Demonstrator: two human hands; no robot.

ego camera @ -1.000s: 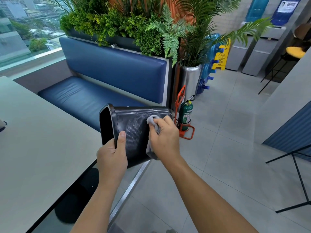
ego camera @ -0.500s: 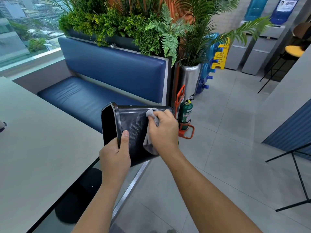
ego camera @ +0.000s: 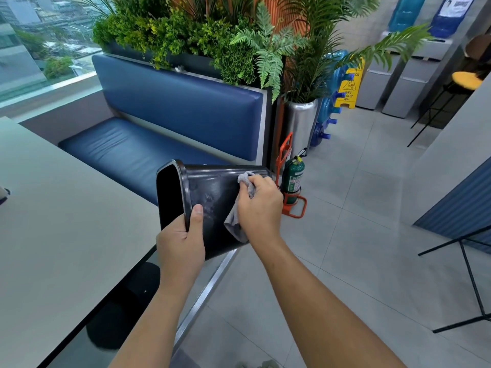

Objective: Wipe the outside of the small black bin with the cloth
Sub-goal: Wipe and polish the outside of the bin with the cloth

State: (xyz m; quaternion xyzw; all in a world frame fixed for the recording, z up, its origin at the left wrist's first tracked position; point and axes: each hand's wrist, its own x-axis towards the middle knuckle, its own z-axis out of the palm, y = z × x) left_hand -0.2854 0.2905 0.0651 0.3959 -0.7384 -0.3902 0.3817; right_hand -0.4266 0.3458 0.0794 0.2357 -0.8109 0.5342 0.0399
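The small black bin [ego camera: 212, 197] is held on its side in the air, its open mouth facing left. My left hand [ego camera: 183, 240] grips the rim, thumb on the outer wall and fingers hidden inside. A grey cloth [ego camera: 236, 221] lies bunched against the bin's side wall. My right hand [ego camera: 261, 205] holds the cloth and presses it on the wall near the bin's bottom end. Part of the cloth hangs below the hand.
A grey table [ego camera: 53, 248] fills the left. A blue bench [ego camera: 159, 128] with plants above stands behind the bin. A green fire extinguisher [ego camera: 292, 181] in an orange stand sits on the tiled floor. A black metal frame [ego camera: 470, 274] stands at the right.
My right hand has slid the cloth along the bin's wall toward its bottom end. The bin has been raised slightly and turned a little in my left hand.
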